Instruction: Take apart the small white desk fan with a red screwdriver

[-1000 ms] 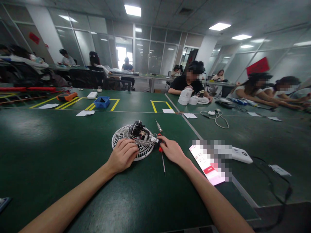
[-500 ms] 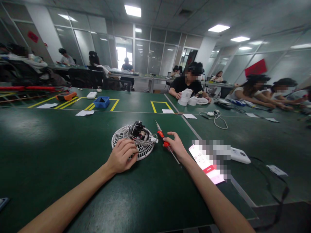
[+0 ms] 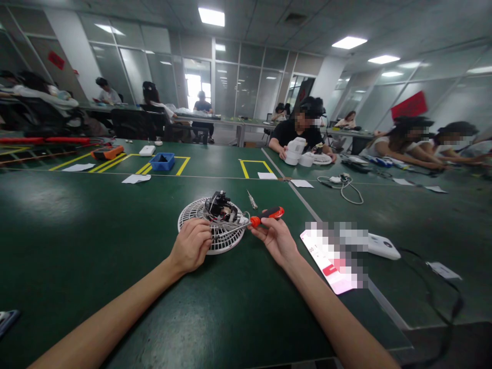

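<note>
Screwdriver (image 3: 273, 212) in the person's right hand (image 3: 280, 241), its shaft slanting over the white grille (image 3: 189, 211) toward the left hand (image 3: 192, 243), whose fingers curl at the near rim, grip unclear. Wired mechanism (image 3: 218, 205) sits on the grille; beyond lie a small tool (image 3: 252, 200), then a blue tray (image 3: 162, 165).

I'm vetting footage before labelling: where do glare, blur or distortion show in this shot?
In the head view, soft glare whitens patches of the green tabletop, and the ceiling light is near blank white; in the head view, people at the right look stretched and soft, and mosaic blocks hide part of the phone; in the head view, the screwdriver reads fairly clearly.
</note>
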Motion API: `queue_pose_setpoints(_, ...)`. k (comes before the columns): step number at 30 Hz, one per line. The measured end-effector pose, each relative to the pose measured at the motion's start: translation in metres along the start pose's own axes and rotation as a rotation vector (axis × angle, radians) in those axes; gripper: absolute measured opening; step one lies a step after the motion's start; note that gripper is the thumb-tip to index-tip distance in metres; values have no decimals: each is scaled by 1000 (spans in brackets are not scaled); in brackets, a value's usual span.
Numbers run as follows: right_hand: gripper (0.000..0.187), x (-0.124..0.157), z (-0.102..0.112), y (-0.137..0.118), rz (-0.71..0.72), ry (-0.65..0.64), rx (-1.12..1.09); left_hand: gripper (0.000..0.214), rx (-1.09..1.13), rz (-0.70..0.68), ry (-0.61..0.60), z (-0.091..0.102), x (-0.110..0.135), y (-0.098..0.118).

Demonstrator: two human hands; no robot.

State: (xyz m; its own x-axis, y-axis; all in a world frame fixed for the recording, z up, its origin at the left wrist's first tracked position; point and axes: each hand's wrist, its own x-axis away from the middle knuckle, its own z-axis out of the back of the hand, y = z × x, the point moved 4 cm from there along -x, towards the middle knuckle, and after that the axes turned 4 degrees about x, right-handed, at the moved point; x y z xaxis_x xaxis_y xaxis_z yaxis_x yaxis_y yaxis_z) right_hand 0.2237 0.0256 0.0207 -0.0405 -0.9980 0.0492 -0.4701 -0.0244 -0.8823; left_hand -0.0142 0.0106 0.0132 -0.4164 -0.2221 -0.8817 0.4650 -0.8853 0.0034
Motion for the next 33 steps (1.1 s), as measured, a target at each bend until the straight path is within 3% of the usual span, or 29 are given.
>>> queue_pose_setpoints(33, 30, -1, 3, 5, 76, 84, 16, 21, 20, 69, 20, 0, -2, -1)
